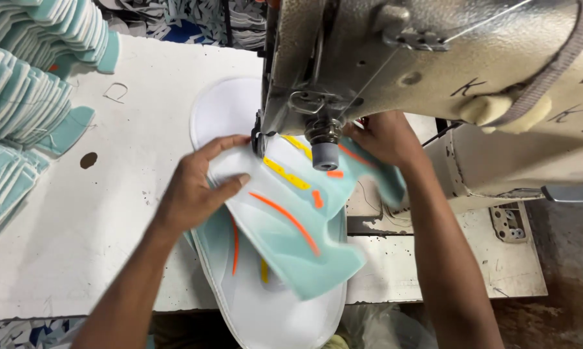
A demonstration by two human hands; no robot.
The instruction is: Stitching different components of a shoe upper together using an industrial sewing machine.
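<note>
A mint-green and white shoe upper piece with orange and yellow stripes lies under the head of a grey sewing machine. My left hand presses flat on the piece's white left edge, fingers near the needle area. On the right, my right hand grips the same piece at its far side, partly hidden by the machine head. More stacked pieces of the same kind lie beneath it, hanging over the table's front edge.
Stacks of mint-green cut pieces fill the back left of the white worktable. The machine body covers the right side. A small dark hole marks the table left of my hand.
</note>
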